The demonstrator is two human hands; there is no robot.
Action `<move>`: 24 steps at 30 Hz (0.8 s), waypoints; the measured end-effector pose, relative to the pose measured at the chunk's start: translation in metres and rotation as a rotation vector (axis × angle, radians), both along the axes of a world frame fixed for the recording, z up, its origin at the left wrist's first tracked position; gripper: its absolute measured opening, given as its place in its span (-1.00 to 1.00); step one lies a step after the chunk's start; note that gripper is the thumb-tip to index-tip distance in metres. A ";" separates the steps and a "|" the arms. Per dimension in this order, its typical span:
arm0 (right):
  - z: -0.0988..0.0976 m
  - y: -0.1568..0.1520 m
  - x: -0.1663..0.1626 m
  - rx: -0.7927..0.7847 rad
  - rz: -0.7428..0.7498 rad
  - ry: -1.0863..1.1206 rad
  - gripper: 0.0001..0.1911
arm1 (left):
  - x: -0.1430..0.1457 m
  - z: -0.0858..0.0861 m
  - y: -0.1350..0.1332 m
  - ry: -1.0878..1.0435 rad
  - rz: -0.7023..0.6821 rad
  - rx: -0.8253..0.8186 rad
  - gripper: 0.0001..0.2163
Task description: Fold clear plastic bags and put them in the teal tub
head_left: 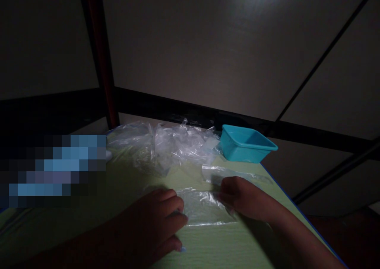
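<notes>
A flat clear plastic bag (204, 209) lies on the green table between my two hands. My left hand (163, 221) is at its left end, fingers curled over the film and thumb lower down. A tiny bluish bit (183, 249) shows at the thumb tip; what it is I cannot tell. At the bag's right end, my right hand (239, 196) is closed, fingertips pinching the film and partly hidden. Just beyond that hand lies another flat clear bag (212, 173).
A crumpled heap of clear plastic bags (185, 144) spreads along the back of the table (213, 245). Right of it stands a turquoise plastic basin (243, 152). A blurred-out patch (62, 166) covers the left side. Dark wall panels (190, 55) rise behind the table.
</notes>
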State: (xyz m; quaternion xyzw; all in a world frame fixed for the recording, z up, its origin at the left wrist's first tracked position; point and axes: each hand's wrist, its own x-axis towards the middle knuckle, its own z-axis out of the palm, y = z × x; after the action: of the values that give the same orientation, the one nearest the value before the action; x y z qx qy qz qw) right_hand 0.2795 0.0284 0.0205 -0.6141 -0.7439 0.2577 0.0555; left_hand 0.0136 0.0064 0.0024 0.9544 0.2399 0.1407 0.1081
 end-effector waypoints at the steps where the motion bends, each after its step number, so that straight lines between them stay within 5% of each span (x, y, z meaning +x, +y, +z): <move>1: 0.001 -0.001 -0.001 -0.041 0.010 0.020 -0.75 | 0.000 0.000 0.000 0.004 0.002 -0.006 -0.82; 5: 0.005 -0.003 -0.003 -0.140 0.054 0.027 -0.72 | -0.001 0.001 -0.001 0.003 0.001 -0.015 -0.83; 11: 0.002 -0.001 0.002 0.014 0.067 -0.010 -0.82 | 0.000 0.003 -0.001 0.000 0.008 -0.036 -0.88; 24: -0.009 0.004 0.006 0.030 0.080 0.208 -0.89 | -0.004 0.005 0.004 -0.117 0.027 0.049 -0.87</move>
State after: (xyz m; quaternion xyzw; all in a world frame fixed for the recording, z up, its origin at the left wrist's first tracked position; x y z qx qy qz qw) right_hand 0.2854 0.0322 0.0112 -0.5530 -0.7618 0.3110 0.1311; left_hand 0.0094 0.0109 0.0074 0.9437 0.2423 0.2033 0.0967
